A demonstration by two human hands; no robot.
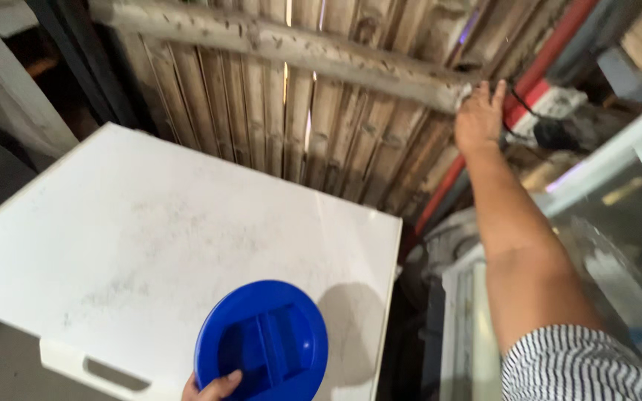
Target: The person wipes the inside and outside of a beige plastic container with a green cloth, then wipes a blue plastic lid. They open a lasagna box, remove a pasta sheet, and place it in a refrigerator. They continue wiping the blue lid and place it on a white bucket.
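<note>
My left hand (213,388) shows only its fingertips at the bottom edge, gripping the rim of a round blue lid (261,343) with a raised bar handle. The lid hovers over the near right part of a white chest lid (150,238). My right hand (478,115) is stretched far out at the upper right, fingers against the end of a rough wooden beam (299,44) on the slatted wall, next to a black cable (521,100). Whether it grips anything there is unclear. A striped sleeve covers my right upper arm.
A bamboo-slat wall (261,126) stands behind the white chest. A red pipe (536,74) runs diagonally at the right, with a white power strip (559,104) beside it. A glass-topped white cabinet (618,223) sits at the right. A dark gap separates chest and cabinet.
</note>
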